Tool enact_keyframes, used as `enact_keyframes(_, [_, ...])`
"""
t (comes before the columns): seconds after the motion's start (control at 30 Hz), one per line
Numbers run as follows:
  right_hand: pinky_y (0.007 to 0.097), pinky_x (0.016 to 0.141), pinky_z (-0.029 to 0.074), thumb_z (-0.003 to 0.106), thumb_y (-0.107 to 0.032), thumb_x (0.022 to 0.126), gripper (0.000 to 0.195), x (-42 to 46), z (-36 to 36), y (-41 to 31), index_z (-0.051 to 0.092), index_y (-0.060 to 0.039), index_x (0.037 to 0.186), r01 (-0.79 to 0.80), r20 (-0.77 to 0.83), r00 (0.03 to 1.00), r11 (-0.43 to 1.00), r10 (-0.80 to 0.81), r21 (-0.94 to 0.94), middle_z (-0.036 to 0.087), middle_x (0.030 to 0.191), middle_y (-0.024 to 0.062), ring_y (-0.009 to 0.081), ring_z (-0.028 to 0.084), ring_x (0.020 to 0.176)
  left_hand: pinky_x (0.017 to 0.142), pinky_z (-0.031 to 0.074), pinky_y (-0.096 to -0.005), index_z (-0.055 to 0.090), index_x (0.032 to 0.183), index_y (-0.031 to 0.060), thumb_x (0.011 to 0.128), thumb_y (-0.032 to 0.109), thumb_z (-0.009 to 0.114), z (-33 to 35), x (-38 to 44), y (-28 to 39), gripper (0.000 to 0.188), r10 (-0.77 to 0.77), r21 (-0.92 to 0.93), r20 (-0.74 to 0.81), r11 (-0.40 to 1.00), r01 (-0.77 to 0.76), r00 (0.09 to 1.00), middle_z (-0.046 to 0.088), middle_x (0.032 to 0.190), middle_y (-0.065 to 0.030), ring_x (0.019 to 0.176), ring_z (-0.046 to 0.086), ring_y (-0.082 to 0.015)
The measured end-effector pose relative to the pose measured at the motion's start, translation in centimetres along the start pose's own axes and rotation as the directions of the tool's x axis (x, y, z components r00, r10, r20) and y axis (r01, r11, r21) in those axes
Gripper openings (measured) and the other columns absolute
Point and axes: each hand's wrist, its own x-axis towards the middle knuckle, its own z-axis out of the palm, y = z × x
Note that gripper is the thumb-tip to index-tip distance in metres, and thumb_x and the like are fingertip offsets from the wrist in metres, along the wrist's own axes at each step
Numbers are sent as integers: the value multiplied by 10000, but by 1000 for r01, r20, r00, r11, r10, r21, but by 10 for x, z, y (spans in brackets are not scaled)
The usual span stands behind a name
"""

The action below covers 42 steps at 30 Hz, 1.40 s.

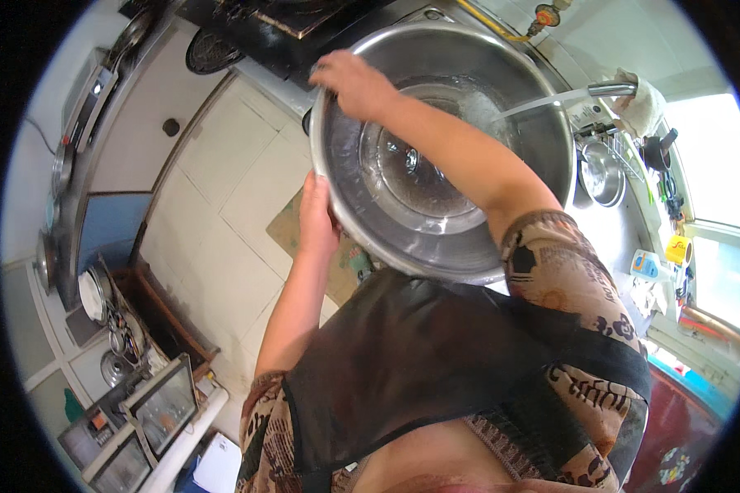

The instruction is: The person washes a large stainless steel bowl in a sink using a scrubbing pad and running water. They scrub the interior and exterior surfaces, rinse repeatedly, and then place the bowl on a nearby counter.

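Observation:
A large round stainless steel basin [444, 246], tilted, fills the space in front of me, with some water in its bottom. Water runs into it from a metal faucet [610, 90] on the right. My left hand [318, 212] grips the basin's outer wall and rim at the near left. Reaching across the basin, my right hand [353, 86] has its fingers bent over the far left rim; they are slightly blurred, and whether a small thing is under them cannot be told.
A black stovetop [253, 37] lies beyond the basin at the upper left. Right of the basin are a smaller metal bowl [603, 172], a spray bottle [649, 265] and a cloth [644, 105] around the faucet. A mat [339, 271] lies on the tiled floor [234, 166].

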Motion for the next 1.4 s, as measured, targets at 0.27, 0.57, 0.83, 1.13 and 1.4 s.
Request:
enact_keyframes(0.27, [473, 864, 439, 523, -169, 848, 378, -53, -90, 145, 513, -205, 1224, -679, -320, 710, 489, 628, -547, 530, 1151, 115, 311, 498, 1127, 890, 455, -341, 392, 1288, 12, 857, -11, 531, -1, -2, -8, 454, 45, 27, -10, 999, -44, 999, 550, 1172, -126, 1024, 561, -197])
enact_keyframes(0.57, [480, 895, 445, 586, -161, 773, 516, -198, -197, 86, 487, -218, 1276, -729, -296, 591, 340, 750, -594, 528, 1129, 157, 393, 520, 1038, 947, 403, -353, 395, 1289, 5, 866, 24, 531, -14, -4, -19, 445, 74, 66, 1, 995, -74, 997, 530, 1200, -122, 1083, 519, -220])
enact_keyframes(0.83, [403, 926, 446, 654, -284, 687, 583, -267, -229, 99, 541, -137, 1239, -932, -311, 330, 360, 891, 41, 616, 1105, 231, 374, 570, 1070, 861, 478, -350, 481, 1165, 25, 854, 24, 531, -6, 7, -14, 315, 177, 143, 94, 971, -189, 980, 584, 1116, -116, 991, 576, -215])
enact_keyframes(1.13, [353, 915, 450, 675, -268, 659, 539, -279, -184, 94, 612, -125, 1175, -887, -200, 93, 172, 975, 429, 644, 1083, 174, 292, 600, 1043, 896, 464, -369, 487, 1225, -9, 822, 35, 570, 17, 25, 85, 414, 171, 365, 137, 907, -210, 976, 598, 1131, -148, 1015, 580, -246])
enact_keyframes(1.4, [370, 827, 497, 662, -278, 715, 450, -285, -136, 76, 635, -32, 1091, -702, 164, -34, -141, 986, 698, 656, 1052, 171, 289, 635, 962, 930, 443, -329, 418, 1305, -55, 827, 73, 597, 126, 32, 215, 525, 174, 676, 142, 702, -224, 974, 550, 1202, -170, 1067, 554, -235])
